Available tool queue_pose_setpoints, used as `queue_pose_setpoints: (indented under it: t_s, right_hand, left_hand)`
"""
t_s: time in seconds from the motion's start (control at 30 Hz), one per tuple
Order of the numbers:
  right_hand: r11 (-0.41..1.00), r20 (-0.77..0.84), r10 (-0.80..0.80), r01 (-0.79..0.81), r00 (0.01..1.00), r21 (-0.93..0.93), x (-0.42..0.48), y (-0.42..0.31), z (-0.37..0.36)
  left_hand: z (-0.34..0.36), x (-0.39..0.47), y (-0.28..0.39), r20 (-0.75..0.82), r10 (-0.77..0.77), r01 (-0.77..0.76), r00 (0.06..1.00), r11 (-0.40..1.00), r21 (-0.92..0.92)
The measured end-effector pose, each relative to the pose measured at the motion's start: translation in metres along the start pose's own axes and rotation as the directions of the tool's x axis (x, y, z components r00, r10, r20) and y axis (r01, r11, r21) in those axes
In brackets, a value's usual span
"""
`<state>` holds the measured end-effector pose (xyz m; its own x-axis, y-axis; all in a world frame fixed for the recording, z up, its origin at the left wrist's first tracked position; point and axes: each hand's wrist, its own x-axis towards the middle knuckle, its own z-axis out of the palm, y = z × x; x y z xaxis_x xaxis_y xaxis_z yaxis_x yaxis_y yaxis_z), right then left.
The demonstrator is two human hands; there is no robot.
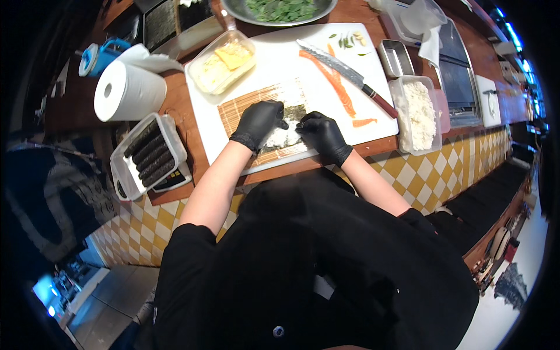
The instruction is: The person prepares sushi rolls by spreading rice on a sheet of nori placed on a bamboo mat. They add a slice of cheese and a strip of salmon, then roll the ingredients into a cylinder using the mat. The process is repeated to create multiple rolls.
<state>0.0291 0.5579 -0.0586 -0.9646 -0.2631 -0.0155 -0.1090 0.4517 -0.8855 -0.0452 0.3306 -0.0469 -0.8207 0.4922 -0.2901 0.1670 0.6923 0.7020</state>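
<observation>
A bamboo rolling mat (232, 110) lies on the white cutting board (275, 54), with a dark nori sheet (295, 113) on it. White rice (280, 139) covers the near part of the nori. My left hand (259, 123), in a black glove, rests on the rice and the nori's left side, its fingers curled. Black-gloved too, my right hand (326, 136) has bent fingertips at the right edge of the rice. Whether either hand grips anything is hidden. Right of the mat are salmon strips (340, 89), with a red-handled kitchen knife (334, 63) lying across them.
A container of shredded yellow food (205, 74) stands on the board's left. Farther left are a paper towel roll (146, 89) and a tub of nori rolls (153, 151). A rice tub (418, 113) and metal tin (396, 57) stand right; a bowl of leaves (280, 11) stands behind.
</observation>
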Motion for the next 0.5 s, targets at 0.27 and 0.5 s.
queue_pose_setpoints:
  t_s: [0.27, 0.5]
  right_hand:
    - [0.971, -0.129, 0.222, -0.206, 0.966, 0.123, -0.002, 0.006, 0.003]
    - [0.981, -0.195, 0.195, -0.187, 0.961, 0.057, -0.001, 0.013, 0.010]
  left_hand:
    - [-0.013, 0.013, 0.016, 0.292, 0.306, -0.354, 0.906, 0.926, 0.129]
    - [-0.001, 0.021, 0.022, 0.168, 0.168, -0.188, 0.971, 0.976, 0.111]
